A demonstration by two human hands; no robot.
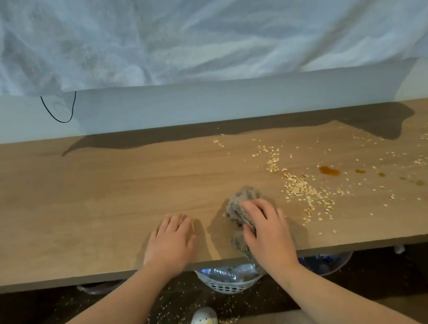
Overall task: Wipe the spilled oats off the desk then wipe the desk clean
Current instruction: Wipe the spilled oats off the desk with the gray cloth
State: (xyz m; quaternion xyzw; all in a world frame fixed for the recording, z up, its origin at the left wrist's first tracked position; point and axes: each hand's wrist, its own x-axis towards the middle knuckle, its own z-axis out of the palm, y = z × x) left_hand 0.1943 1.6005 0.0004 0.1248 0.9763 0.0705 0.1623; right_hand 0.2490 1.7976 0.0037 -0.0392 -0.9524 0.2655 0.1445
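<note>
The right hand (267,232) has its fingers curled over a crumpled grey cloth (236,207) and grips it at the front edge of the wooden desk (77,207). The cloth's long axis runs from this edge toward the wall. The left hand (170,242) rests flat on the desk, fingers relaxed, holding nothing. Spilled oats (301,191) lie just right of the cloth. Below the desk, a white perforated basket (229,286) holds crumpled clear plastic

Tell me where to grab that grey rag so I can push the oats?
Grip the bunched middle of the grey rag from above, where the right hand holds it: it lies crumpled on the desk, one end drooping over the near edge.
</note>
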